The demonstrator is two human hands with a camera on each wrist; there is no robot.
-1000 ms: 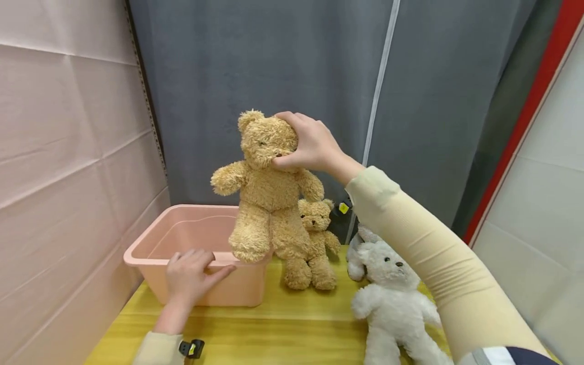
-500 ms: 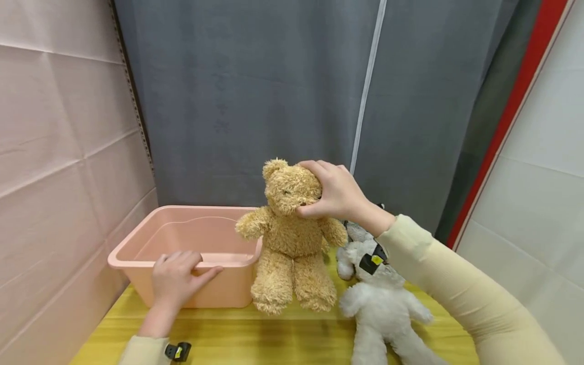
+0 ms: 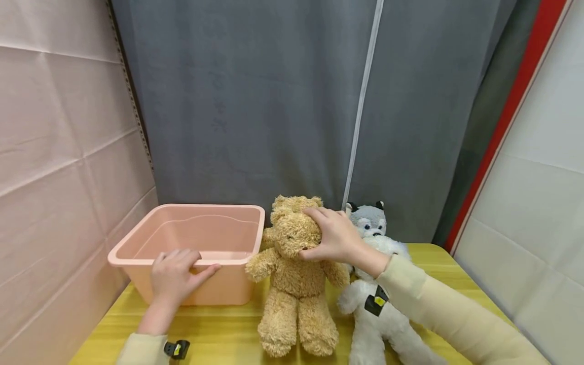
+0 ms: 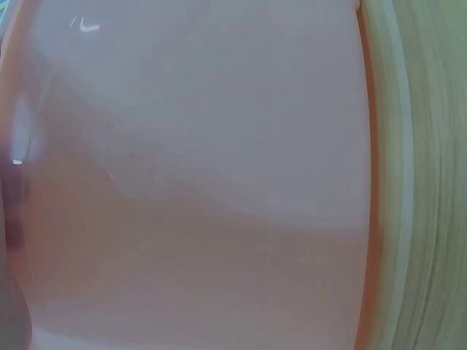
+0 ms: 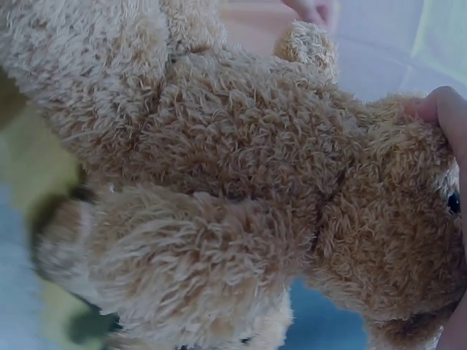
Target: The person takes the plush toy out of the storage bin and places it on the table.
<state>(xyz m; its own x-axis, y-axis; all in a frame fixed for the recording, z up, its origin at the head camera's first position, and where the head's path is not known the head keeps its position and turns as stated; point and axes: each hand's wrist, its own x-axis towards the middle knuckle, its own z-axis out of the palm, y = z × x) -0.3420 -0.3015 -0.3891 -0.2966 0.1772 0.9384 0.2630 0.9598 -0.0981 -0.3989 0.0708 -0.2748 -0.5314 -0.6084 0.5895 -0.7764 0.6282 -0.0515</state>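
Note:
My right hand [image 3: 335, 235] grips a large tan teddy bear [image 3: 298, 279] by the head, thumb across its muzzle. The bear hangs upright with its feet low over the table, right of the pink plastic bin [image 3: 219, 286]; whether they touch the table I cannot tell. Its shaggy body fills the right wrist view, the thumb [image 5: 449, 117] pressed into the head fur. My left hand [image 3: 175, 276] holds the bin's front rim, fingers over the edge and thumb along it. The bin's smooth wall [image 4: 219, 146] fills most of the left wrist view.
A smaller tan bear [image 3: 292, 203] is mostly hidden behind the large one. To the right, a grey-and-white husky plush [image 3: 369, 218] sits behind a white plush animal [image 3: 380, 314], partly covered by my right forearm. A grey curtain [image 3: 255, 101] hangs behind the yellow table [image 3: 223, 329].
My right hand has brought the large bear down and slightly right, from high beside the bin to low over the table. The left hand stays on the rim. The husky plush has come into view.

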